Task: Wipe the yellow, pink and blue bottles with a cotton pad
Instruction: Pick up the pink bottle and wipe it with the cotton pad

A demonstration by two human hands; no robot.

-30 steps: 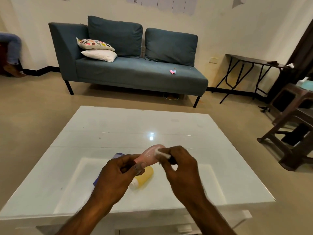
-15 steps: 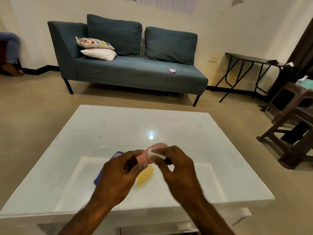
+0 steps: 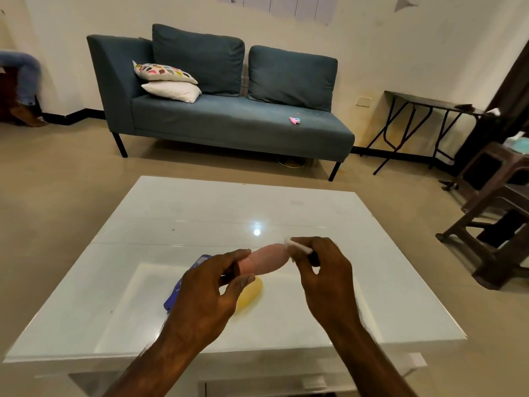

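A pink bottle (image 3: 264, 258) is held in the air above a glossy white table (image 3: 200, 213), lying almost level, its long axis running from lower left to upper right. The person's left hand (image 3: 206, 293) grips its near, left end, thumb and fingers closed around that end, which hides the cap. At the bottle's far, right end, the right hand (image 3: 323, 279) pinches a thin white cotton pad (image 3: 297, 247) between thumb and fingertips; the pad sits at the rounded tip, touching it or only just clear, too blurred to say which. So the pad lies to the right of the bottle, and the unwiped length runs leftward from it toward the left hand. On the table below, a yellow bottle (image 3: 249, 293) lies just under the left hand, and a blue bottle (image 3: 183, 285) lies beside it, further left, both partly hidden.
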